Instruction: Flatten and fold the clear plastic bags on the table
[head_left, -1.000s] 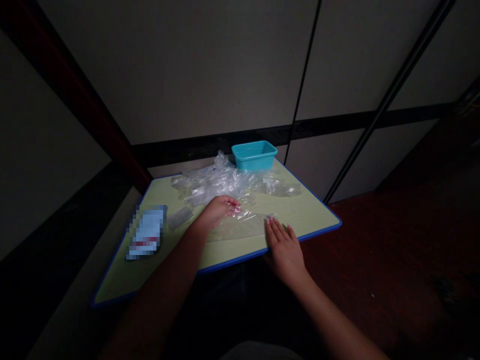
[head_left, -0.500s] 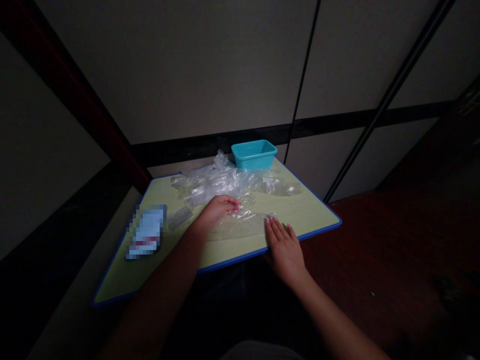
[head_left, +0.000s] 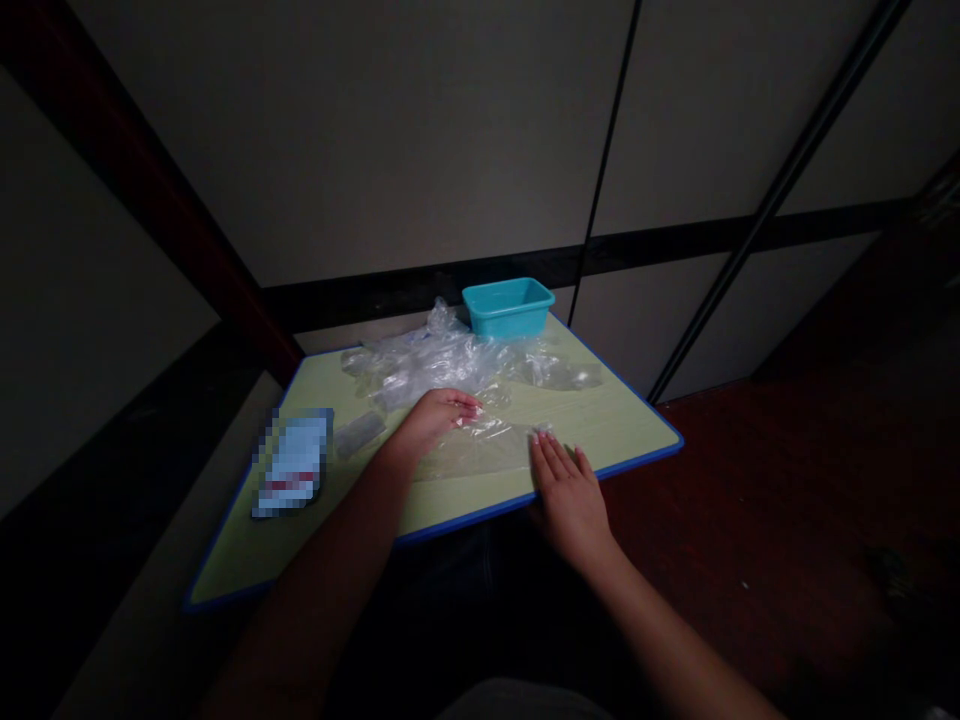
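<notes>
A clear plastic bag (head_left: 495, 448) lies spread flat near the front of the table. My left hand (head_left: 437, 422) is at its upper left part, thumb and fingers drawn together on the thin plastic; the exact grip is hard to see. My right hand (head_left: 568, 500) rests palm down at the bag's right end, its fingers stretched out and the tips touching the plastic. Behind my left hand lies a crumpled heap of clear plastic bags (head_left: 442, 362). To the left of that hand is a folded strip of clear plastic (head_left: 360, 434).
The yellow-green table (head_left: 637, 435) has a blue rim. A turquoise plastic basket (head_left: 510, 318) stands at the back edge, against a panelled wall (head_left: 420, 150). At the left lies a pixelated light-blue item (head_left: 296, 455). Reddish floor (head_left: 720, 500) shows at the right.
Almost nothing differs. My left hand's fingers have shifted very slightly on the plastic; my right hand stays in place.
</notes>
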